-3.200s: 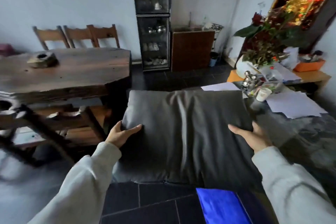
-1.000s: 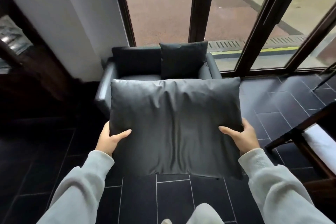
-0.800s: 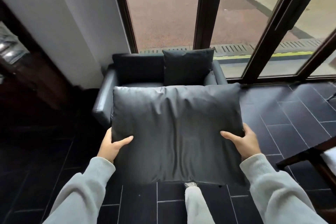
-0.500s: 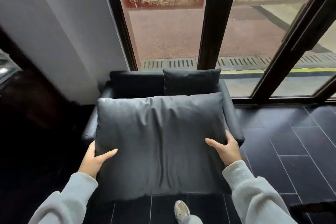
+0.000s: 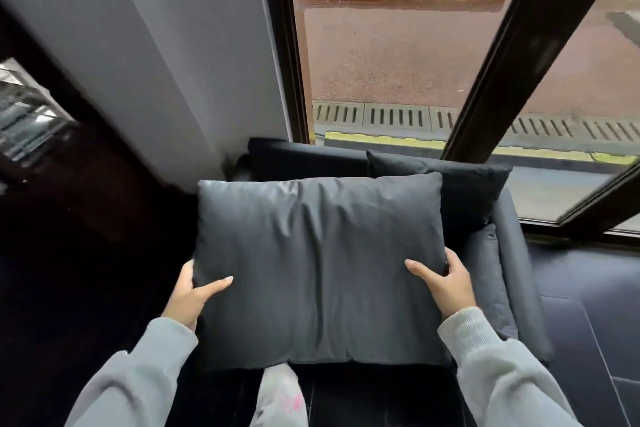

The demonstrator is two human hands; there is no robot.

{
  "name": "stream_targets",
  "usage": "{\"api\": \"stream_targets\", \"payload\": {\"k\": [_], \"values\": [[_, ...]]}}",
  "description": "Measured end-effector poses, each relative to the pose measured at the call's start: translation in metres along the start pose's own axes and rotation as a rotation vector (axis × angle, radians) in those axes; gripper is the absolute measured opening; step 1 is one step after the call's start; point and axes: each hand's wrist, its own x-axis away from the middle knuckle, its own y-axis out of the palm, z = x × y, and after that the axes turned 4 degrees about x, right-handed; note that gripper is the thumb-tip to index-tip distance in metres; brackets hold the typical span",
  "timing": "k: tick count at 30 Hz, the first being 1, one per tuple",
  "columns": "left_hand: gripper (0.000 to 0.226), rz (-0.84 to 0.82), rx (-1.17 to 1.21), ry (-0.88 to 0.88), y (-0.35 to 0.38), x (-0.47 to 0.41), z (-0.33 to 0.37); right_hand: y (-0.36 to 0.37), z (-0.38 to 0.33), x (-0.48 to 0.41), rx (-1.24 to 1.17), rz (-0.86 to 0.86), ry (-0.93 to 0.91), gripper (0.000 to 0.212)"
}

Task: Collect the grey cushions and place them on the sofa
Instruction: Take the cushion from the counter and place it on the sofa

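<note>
I hold a large grey cushion [image 5: 318, 263] flat in front of me, directly above the dark sofa [image 5: 512, 274]. My left hand [image 5: 190, 295] grips its left edge, thumb on top. My right hand [image 5: 446, 284] grips its right edge the same way. A second, darker cushion [image 5: 467, 184] leans upright against the sofa's backrest at the right. The held cushion hides most of the sofa seat; only the right armrest, a strip of seat and the backrest top show.
The sofa stands against tall glass doors with dark frames [image 5: 512, 55]. A pale wall [image 5: 166, 55] rises at the left, with dark wooden furniture [image 5: 69, 184] beside it. Dark floor tiles [image 5: 588, 322] lie to the right of the sofa. My knee [image 5: 280, 399] shows below the cushion.
I turned from the table area and walked up to the sofa with the cushion in both hands. The sofa has come closer and now lies right under the cushion.
</note>
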Motion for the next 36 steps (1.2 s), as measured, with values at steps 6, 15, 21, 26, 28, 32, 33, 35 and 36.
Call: {"api": "stream_targets", "payload": {"k": [6,15,21,26,28,32,33,35,36], "values": [[0.072,-0.033,-0.009,-0.04,-0.01,-0.154,0.044,0.092,-0.026,-0.085,-0.038,0.112,0.086,0.097],[0.064,-0.115,-0.112,-0.189,0.0,-0.369,0.094,0.191,-0.047,-0.221,-0.018,0.119,0.14,0.067],[0.058,-0.067,-0.113,-0.18,0.019,-0.476,0.061,0.233,-0.006,-0.308,-0.012,0.103,0.094,0.063],[0.066,-0.078,-0.211,-0.097,0.022,-0.539,0.022,0.245,0.038,-0.367,0.068,-0.058,0.07,0.068],[0.074,-0.111,-0.324,-0.085,0.022,-0.556,0.006,0.247,0.059,-0.384,0.154,-0.114,0.14,0.099],[0.1,-0.091,-0.381,-0.112,0.029,-0.58,-0.014,0.256,0.077,-0.406,0.234,-0.089,0.275,0.145],[0.102,-0.08,-0.374,-0.115,0.032,-0.585,-0.016,0.258,0.079,-0.412,0.251,-0.075,0.265,0.146],[0.107,-0.056,-0.379,-0.112,0.036,-0.593,-0.02,0.262,0.081,-0.424,0.292,-0.067,0.212,0.145],[0.109,-0.043,-0.389,-0.107,0.038,-0.598,-0.02,0.265,0.081,-0.43,0.312,-0.069,0.179,0.144]]}}
